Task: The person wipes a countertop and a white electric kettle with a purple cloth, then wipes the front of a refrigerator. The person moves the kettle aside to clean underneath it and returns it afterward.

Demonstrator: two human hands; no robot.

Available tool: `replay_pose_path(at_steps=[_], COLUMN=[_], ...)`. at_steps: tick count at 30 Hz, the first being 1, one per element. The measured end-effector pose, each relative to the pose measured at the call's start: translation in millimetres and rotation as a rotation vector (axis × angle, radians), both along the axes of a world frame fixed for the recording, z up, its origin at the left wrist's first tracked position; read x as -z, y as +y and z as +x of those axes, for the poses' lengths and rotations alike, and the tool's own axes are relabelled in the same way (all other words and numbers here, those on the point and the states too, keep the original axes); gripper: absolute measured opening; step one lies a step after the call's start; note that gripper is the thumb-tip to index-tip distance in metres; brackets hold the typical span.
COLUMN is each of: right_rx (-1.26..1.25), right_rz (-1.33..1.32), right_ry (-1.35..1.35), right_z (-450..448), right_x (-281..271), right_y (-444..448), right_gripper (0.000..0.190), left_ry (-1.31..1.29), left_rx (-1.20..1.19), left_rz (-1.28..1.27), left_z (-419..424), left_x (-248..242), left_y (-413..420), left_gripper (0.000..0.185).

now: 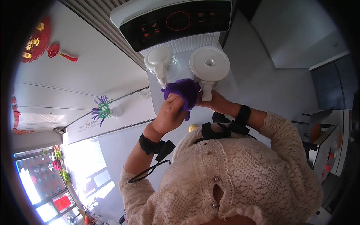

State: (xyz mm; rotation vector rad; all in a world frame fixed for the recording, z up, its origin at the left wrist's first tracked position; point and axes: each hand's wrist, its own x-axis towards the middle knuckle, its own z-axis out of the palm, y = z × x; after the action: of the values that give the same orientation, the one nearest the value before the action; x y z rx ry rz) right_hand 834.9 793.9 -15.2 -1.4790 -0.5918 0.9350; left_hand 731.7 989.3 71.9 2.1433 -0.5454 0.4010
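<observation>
A bunched purple cloth (182,91) is gripped by my left hand (172,114), just below the spout of a lidded jug. That glass jug with a white lid (159,57) stands on the left of a white appliance's surface. To its right is a second jug, with a round white lid (209,63) and a white handle pointing towards me. My right hand (215,102) is at this handle and the cloth's right edge; its fingers are partly hidden, so whether it grips the handle is unclear.
Behind the jugs rises the appliance's black control panel (180,21) with lit red symbols. Left of them, a small potted artificial lavender (114,111) stands on a white ledge. A table (323,152) and chair (317,123) are at the far right.
</observation>
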Motion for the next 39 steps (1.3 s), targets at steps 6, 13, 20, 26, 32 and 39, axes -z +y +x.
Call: replay_pose_path(at_steps=[6,13,20,26,32,39], right_rx=[-0.057,-0.089,-0.152,-0.165,-0.166,-0.084], right_rz=[0.029,-0.063,-0.036,0.001,-0.009,-0.005], right_ry=[0.034,-0.144,0.107,0.165,0.075,-0.110], right_z=[9.4,15.6,20.1,20.3,22.0,19.4], right_x=[-0.7,-5.4,-8.9,-1.4,-6.9,-13.0], right_y=[-14.7,-24.7,-28.0,-29.0,-29.1,-31.4], right_gripper=[0.041,0.047,0.024,0.020,0.023,0.024], left_ry=[0.110,0.097,0.082,-0.089,-0.206,-0.171], left_rx=[0.148,0.087,-0.127,-0.248,-0.163,-0.102], left_rz=[0.072,0.204,-0.132,-0.119,0.093,0.331], left_z=[43.9,48.3,30.3,35.6,61.0,72.4], left_x=[14.1,31.6,30.4,0.7,2.0,20.3], left_y=[-32.9,-42.4,-27.1,-29.7,-51.0,-63.6], left_gripper=[0.023,0.023,0.033,0.046,0.041,0.040])
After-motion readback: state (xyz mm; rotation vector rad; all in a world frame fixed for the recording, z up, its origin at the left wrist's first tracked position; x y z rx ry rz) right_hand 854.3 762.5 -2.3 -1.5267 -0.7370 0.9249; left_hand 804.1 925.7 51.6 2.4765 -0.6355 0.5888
